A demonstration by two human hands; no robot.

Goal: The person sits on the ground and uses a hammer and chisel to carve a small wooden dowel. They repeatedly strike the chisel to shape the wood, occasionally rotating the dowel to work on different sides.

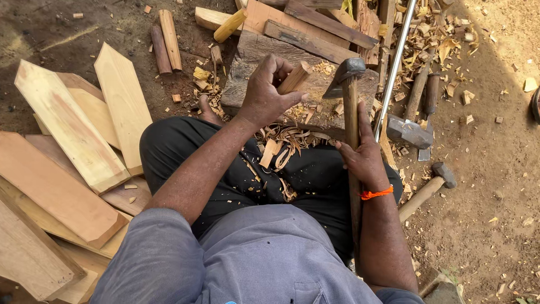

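Hiding its lower end inside the left hand [264, 95], one short pale wooden peg [295, 77] stands tilted over the dark weathered wooden chopping block [247, 67], this grip wrapped fully round it. Right hand [364, 157], grip closed about the long wooden handle of one steel-headed adze [344, 70]; handle's lower end lost behind the forearm. Two spare hammers [410, 132] lie on the dirt, right. Pointed pale wooden planks [121, 95], about nine, partly cut off, stacked left.
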